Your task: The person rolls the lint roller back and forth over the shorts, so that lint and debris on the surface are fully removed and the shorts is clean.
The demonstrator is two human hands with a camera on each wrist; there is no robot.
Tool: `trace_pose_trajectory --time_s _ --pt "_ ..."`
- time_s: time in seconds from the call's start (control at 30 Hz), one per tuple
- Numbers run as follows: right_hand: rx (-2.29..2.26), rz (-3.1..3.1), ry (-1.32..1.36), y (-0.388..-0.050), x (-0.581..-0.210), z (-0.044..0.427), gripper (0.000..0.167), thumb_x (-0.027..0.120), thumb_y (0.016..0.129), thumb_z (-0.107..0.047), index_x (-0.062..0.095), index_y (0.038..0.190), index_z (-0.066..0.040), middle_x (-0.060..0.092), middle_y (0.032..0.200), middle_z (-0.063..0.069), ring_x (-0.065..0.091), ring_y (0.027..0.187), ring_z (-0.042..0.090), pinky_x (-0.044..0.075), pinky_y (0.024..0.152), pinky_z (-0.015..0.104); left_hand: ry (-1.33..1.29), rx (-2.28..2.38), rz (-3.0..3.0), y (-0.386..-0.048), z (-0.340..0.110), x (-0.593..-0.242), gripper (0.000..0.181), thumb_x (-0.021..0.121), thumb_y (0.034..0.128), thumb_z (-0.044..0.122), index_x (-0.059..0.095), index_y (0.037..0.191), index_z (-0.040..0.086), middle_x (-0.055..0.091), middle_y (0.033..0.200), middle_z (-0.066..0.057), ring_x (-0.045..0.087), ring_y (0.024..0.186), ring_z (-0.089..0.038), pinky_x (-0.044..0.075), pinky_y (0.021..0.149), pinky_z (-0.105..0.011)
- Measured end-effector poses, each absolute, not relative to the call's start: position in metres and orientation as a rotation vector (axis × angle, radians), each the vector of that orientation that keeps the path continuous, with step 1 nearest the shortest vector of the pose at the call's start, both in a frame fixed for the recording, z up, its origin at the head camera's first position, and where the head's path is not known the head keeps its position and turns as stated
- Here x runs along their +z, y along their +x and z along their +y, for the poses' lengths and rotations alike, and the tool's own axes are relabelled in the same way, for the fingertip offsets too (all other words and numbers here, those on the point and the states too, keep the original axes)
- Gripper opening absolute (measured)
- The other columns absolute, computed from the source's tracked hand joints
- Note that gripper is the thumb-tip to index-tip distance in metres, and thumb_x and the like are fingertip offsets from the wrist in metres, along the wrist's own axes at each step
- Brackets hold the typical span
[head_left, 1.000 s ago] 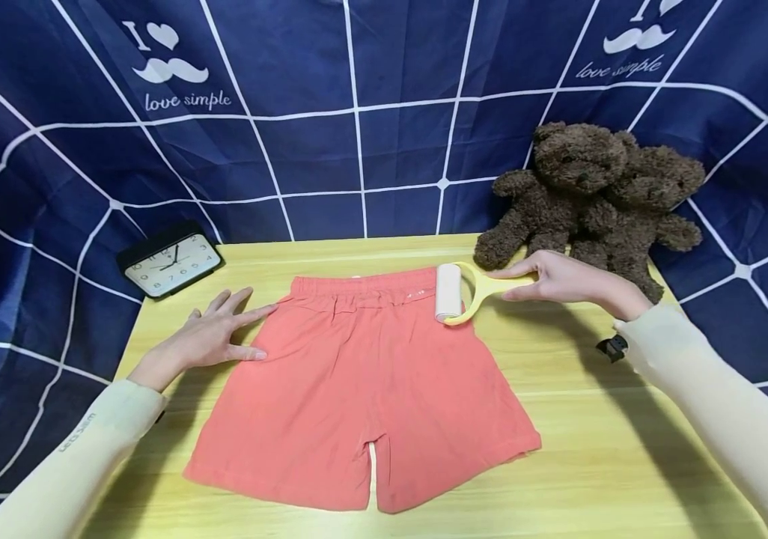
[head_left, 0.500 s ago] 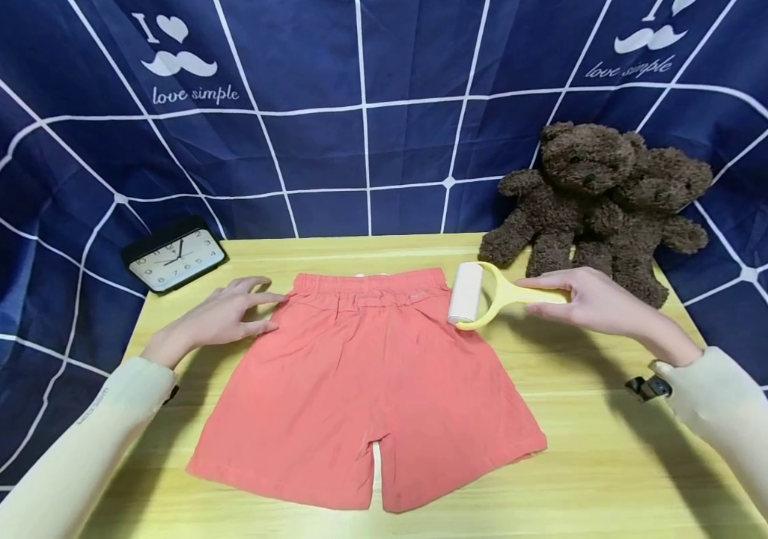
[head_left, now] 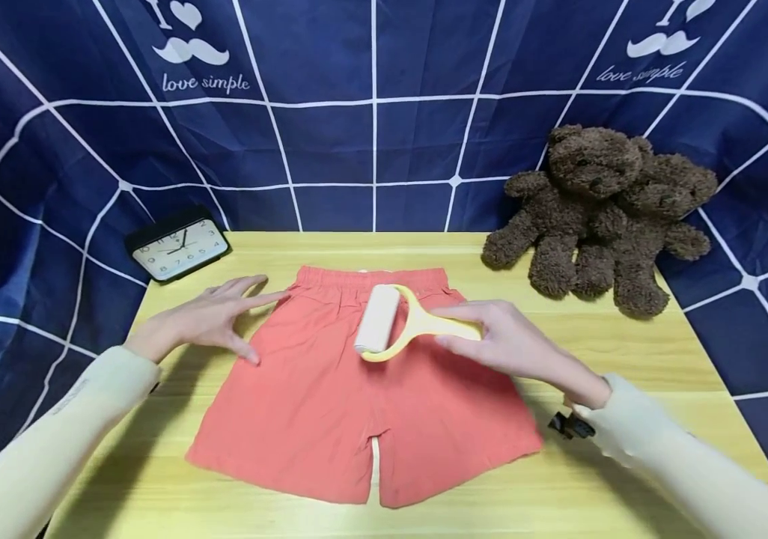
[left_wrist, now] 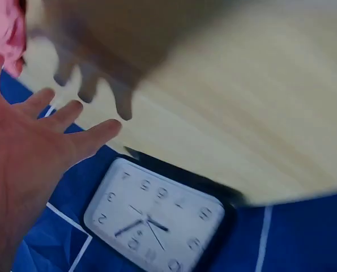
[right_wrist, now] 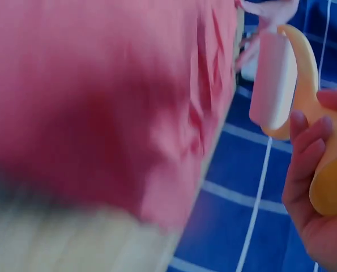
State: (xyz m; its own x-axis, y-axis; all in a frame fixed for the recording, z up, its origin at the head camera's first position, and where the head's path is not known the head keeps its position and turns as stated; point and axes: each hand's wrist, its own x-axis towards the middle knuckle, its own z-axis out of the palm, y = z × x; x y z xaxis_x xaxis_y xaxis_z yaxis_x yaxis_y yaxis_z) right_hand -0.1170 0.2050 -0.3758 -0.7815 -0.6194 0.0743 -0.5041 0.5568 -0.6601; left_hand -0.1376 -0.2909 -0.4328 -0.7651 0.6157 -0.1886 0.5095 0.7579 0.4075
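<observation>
Coral-red shorts (head_left: 317, 389) lie spread flat, waistband toward the back, legs toward the front. My right hand (head_left: 508, 340) grips the yellow handle of a lint roller (head_left: 379, 318), its white cylinder over the upper middle of the shorts. In the right wrist view the roller (right_wrist: 276, 79) appears raised off the cloth, with fingers wrapped round the handle. At the shorts' upper left edge, my left hand (head_left: 205, 318) has its fingers spread and holds nothing. The left wrist view shows this hand (left_wrist: 38, 141) with fingers apart above the table.
A black-framed clock (head_left: 180, 247) stands at the table's back left. Two brown teddy bears (head_left: 593, 209) sit at the back right. A navy cloth with white lines (head_left: 411, 142) hangs behind the wooden table (head_left: 660, 374).
My right hand has lifted the lint roller off the shorts' upper right edge and carried it left to their middle. My left hand's fingers have shifted slightly and spread.
</observation>
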Motion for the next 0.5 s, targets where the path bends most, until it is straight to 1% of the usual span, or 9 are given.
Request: trace_pose_trajectory --time_s 0.03,0.07,0.1,0.17,0.23,0.3,0.37,0.47,0.5 --pt "-1.03 2.616 -0.966 -0.115 -0.378 0.196 0.034 0.083 0.1 -0.033 0.08 0.134 -0.032 0.073 0.096 -0.019 0.058 0.068 0.009 0.05 0.059 0.031 0.893 0.455 2.645 -0.131 -0.295 -0.433 0.129 0.093 0.0696 0.073 0.034 0.173 0.023 0.021 0.172 -0.033 0.027 0.152 -0.064 0.027 0.105 -0.091" --pt "-1.036 2.608 -0.982 -0.113 -0.381 0.187 0.033 0.082 0.1 -0.033 0.08 0.134 -0.031 0.073 0.099 -0.02 0.059 0.07 0.008 0.051 0.062 0.031 0.91 0.422 2.65 -0.125 -0.299 -0.434 0.136 0.093 0.0656 0.075 0.029 0.174 0.023 0.018 0.172 -0.034 0.028 0.15 -0.066 0.028 0.103 -0.091" --pt "-1.029 2.604 -1.001 -0.111 -0.384 0.179 0.032 0.082 0.101 -0.034 0.081 0.133 -0.031 0.073 0.1 -0.02 0.059 0.071 0.007 0.051 0.063 0.031 0.935 0.396 2.659 -0.119 -0.302 -0.435 0.141 0.092 0.0623 0.077 0.026 0.174 0.023 0.017 0.171 -0.036 0.029 0.148 -0.068 0.031 0.101 -0.091" --pt "-0.997 2.6 -1.035 -0.108 -0.391 0.162 0.032 0.08 0.102 -0.035 0.08 0.133 -0.031 0.074 0.105 -0.021 0.06 0.075 0.006 0.051 0.067 0.032 0.984 0.345 2.681 -0.111 -0.306 -0.437 0.147 0.09 0.0588 0.081 0.021 0.175 0.023 0.016 0.171 -0.036 0.032 0.146 -0.07 0.034 0.098 -0.09" --pt "-0.965 2.589 -1.063 -0.106 -0.398 0.145 0.031 0.079 0.102 -0.035 0.081 0.132 -0.031 0.074 0.109 -0.023 0.059 0.077 0.005 0.051 0.069 0.031 1.028 0.303 2.703 -0.106 -0.309 -0.439 0.149 0.087 0.057 0.085 0.019 0.175 0.025 0.017 0.171 -0.036 0.033 0.145 -0.069 0.036 0.097 -0.089" --pt "-0.941 2.572 -1.084 -0.105 -0.403 0.129 0.028 0.078 0.102 -0.034 0.081 0.13 -0.031 0.073 0.106 -0.022 0.057 0.074 0.004 0.049 0.066 0.03 1.075 0.273 2.723 -0.105 -0.309 -0.44 0.149 0.086 0.0554 0.087 0.021 0.174 0.024 0.019 0.17 -0.036 0.035 0.145 -0.068 0.038 0.096 -0.088" --pt "-0.946 2.541 -1.114 -0.103 -0.407 0.112 0.028 0.077 0.102 -0.032 0.08 0.129 -0.03 0.072 0.105 -0.021 0.057 0.075 0.004 0.048 0.067 0.029 1.118 0.247 2.722 -0.105 -0.31 -0.439 0.148 0.084 0.0552 0.089 0.024 0.173 0.023 0.02 0.169 -0.036 0.035 0.145 -0.066 0.039 0.096 -0.087" --pt "-0.956 2.493 -1.163 -0.102 -0.412 0.086 0.028 0.076 0.103 -0.029 0.08 0.13 -0.028 0.073 0.106 -0.019 0.059 0.079 0.004 0.05 0.07 0.028 1.138 0.231 2.693 -0.107 -0.31 -0.438 0.145 0.084 0.0557 0.089 0.03 0.171 0.02 0.02 0.17 -0.036 0.033 0.147 -0.065 0.038 0.098 -0.087" --pt "-0.952 2.482 -1.183 -0.101 -0.414 0.078 0.029 0.075 0.103 -0.029 0.079 0.131 -0.027 0.073 0.109 -0.018 0.061 0.083 0.004 0.051 0.074 0.028 1.129 0.24 2.675 -0.107 -0.311 -0.438 0.144 0.084 0.0563 0.088 0.031 0.171 0.019 0.019 0.17 -0.036 0.031 0.148 -0.065 0.036 0.099 -0.088"
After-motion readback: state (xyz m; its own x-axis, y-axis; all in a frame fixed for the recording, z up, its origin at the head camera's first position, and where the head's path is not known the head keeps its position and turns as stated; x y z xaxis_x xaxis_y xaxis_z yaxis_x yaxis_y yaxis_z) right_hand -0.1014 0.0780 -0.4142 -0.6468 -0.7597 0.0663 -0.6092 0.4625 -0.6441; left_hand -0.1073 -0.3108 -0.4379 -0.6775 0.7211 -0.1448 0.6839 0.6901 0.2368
